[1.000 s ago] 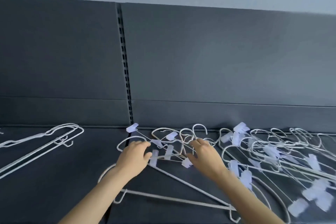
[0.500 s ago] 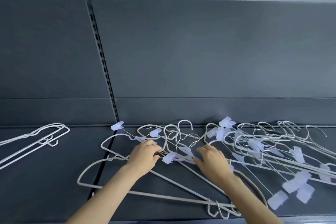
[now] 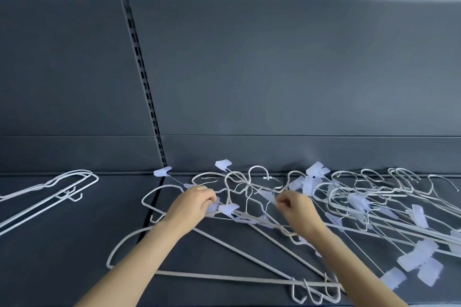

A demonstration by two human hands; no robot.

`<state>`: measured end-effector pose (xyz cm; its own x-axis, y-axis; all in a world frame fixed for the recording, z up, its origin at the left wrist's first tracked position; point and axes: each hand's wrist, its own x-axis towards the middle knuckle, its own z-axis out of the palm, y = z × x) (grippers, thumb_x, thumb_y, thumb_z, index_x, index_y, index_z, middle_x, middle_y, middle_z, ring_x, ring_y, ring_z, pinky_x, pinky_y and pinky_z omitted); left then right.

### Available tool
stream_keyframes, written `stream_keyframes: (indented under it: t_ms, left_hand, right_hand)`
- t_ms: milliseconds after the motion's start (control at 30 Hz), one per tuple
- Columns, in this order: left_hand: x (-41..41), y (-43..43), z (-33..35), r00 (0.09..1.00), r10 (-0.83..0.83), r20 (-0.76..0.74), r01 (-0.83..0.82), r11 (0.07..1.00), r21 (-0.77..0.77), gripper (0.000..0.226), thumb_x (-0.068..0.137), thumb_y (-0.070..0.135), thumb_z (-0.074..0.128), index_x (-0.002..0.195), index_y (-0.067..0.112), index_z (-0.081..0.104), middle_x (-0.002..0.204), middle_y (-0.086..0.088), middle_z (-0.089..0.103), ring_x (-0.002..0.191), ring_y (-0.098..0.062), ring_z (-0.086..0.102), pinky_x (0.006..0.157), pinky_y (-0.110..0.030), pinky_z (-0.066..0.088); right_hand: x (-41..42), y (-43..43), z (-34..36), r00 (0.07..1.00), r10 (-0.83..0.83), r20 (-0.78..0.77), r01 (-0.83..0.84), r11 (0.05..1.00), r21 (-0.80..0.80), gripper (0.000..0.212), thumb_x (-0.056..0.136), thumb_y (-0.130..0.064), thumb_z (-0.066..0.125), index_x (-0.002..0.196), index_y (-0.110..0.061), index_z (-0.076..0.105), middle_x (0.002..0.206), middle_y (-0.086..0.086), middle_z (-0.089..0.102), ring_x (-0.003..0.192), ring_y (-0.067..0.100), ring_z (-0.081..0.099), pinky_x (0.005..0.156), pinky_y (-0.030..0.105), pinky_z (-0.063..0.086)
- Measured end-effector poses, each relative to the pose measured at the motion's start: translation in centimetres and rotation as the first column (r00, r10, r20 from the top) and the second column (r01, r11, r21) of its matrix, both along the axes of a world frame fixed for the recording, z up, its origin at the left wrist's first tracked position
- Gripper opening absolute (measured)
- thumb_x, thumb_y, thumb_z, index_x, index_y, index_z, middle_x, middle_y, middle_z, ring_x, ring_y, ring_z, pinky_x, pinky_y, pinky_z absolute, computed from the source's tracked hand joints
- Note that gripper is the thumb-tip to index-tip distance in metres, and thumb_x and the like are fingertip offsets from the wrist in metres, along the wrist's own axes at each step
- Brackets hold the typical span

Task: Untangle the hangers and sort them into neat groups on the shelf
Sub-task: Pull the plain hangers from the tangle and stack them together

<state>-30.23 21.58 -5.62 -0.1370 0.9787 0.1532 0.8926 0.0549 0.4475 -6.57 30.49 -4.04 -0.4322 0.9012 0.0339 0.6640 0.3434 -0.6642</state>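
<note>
We count two hands and two lots of white wire hangers on the dark shelf (image 3: 74,257). A small stack (image 3: 62,189) lies at the left, with its long axis running lower left to upper right. A tangled pile (image 3: 356,200) spreads from centre to right, too knotted to count, its hooks mostly pointing up-frame. Our left hand (image 3: 193,204) has its grip curled onto a pale clip (image 3: 228,208). Our right hand (image 3: 298,209) pinches wire in the pile's middle.
</note>
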Motion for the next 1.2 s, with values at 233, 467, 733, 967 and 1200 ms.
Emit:
stream_keyframes:
  t_ms: [233,467,733,967,1200]
  left_hand:
    - [-1.1,0.7,1.1,0.998,0.046,0.052,-0.05,0.995,0.085,0.017,0.087,0.002,0.051,0.085,0.009,0.067,0.075,0.015,0.052,0.074,-0.011,0.052,0.07,-0.029,0.043]
    - [-1.2,0.4,0.1,0.997,0.044,0.063,-0.047,0.998,0.04,0.017,0.087,0.004,0.053,0.088,0.009,0.069,0.084,0.008,0.062,0.079,-0.014,0.059,0.073,-0.028,0.047]
    - [-1.1,-0.8,0.0,0.997,0.055,0.06,-0.054,0.998,-0.023,0.019,0.086,0.004,0.051,0.085,0.008,0.069,0.084,0.0,0.066,0.076,-0.016,0.057,0.073,-0.033,0.047]
    - [-2.4,-2.5,-0.4,0.997,0.043,0.066,-0.038,0.997,-0.074,0.019,0.085,0.006,0.052,0.08,0.015,0.068,0.085,0.004,0.066,0.081,-0.013,0.058,0.077,-0.034,0.05]
    - [-2.8,-2.7,1.3,0.995,0.061,0.074,-0.064,0.997,0.047,0.014,0.085,0.007,0.057,0.082,0.012,0.069,0.07,0.021,0.053,0.063,0.001,0.05,0.058,-0.01,0.035]
  right_hand:
    - [2.8,3.4,0.3,0.981,-0.16,0.111,0.142,0.978,0.155,0.015,0.087,-0.003,0.049,0.09,0.004,0.062,0.093,0.019,0.063,0.082,0.034,0.058,0.069,0.033,0.04]
    - [4.1,3.1,-2.1,0.93,-0.252,0.269,0.155,0.929,0.335,0.018,0.079,-0.003,0.06,0.096,0.003,0.065,0.094,0.021,0.063,0.088,0.039,0.057,0.075,0.041,0.048]
    - [-1.3,-2.3,-3.1,0.926,0.067,0.371,-0.154,0.965,0.211,0.027,0.09,-0.032,0.049,0.103,-0.01,0.058,0.105,0.005,0.056,0.103,0.024,0.052,0.075,0.03,0.037]
    - [-1.2,-2.3,-2.9,0.972,0.011,0.236,-0.018,0.999,0.03,0.012,0.09,-0.016,0.045,0.079,-0.017,0.049,0.089,0.008,0.063,0.078,0.025,0.053,0.063,0.031,0.038]
    - [0.3,-1.4,0.0,0.994,-0.064,0.089,0.052,0.991,0.125,0.013,0.085,-0.015,0.056,0.073,-0.017,0.054,0.078,0.002,0.057,0.07,0.021,0.051,0.058,0.029,0.033]
